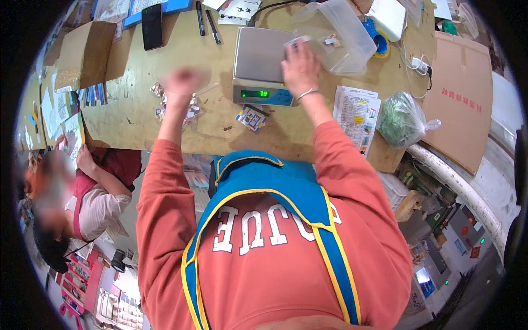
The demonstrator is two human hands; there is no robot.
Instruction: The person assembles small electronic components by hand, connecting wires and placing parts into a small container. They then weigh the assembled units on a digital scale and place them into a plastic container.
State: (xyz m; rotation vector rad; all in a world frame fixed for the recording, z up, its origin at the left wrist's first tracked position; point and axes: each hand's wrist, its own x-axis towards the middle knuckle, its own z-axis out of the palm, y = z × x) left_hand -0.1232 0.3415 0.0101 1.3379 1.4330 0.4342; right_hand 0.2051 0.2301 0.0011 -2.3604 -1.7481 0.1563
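Observation:
My left hand (184,85) is smeared by motion above a loose pile of small clear packets (192,110) on the table. Its fingers cannot be made out. My right hand (301,67) reaches over the right edge of a digital scale (261,52), which has a bare metal plate and a lit green display. At its fingertips is a small pale packet (298,41), partly hidden by the fingers. Just beyond it, a translucent plastic bin (346,55) lies with a small packet (331,40) inside. Small printed cards (253,117) lie in front of the scale.
A phone (152,27), two black pens (201,19) and a cardboard box (88,54) stand at the far left. Blue tape (379,43), printed sheets (355,113) and a bag of green material (400,118) are at right. Another person (102,203) works at left.

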